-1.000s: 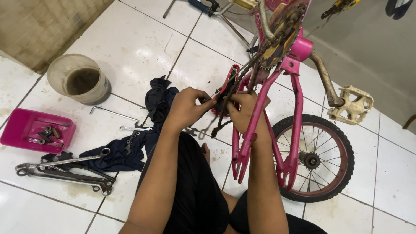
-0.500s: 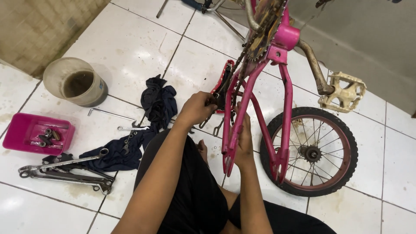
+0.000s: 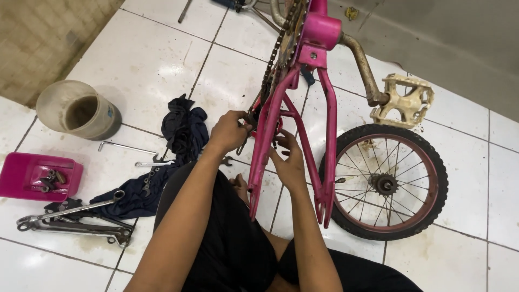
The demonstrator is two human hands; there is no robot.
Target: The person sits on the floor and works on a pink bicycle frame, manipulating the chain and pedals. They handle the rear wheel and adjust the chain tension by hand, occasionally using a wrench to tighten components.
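One pink frame (image 3: 294,108) stands upside down at centre, its chain (image 3: 275,54) running up to 12 o'clock. The left hand (image 3: 230,131) is closed on the frame's left stay near the chain; the right hand (image 3: 289,162) lies with spread fingers against the stay's inner side. One wheel (image 3: 385,181) lies flat at 3 o'clock, one cream pedal (image 3: 404,100) at 2 o'clock. At 9 o'clock: one pink tray (image 3: 21,176) of small parts, one murky plastic jar (image 3: 75,111) with a small blue label, one dark rag (image 3: 181,130), several spanners (image 3: 70,216).
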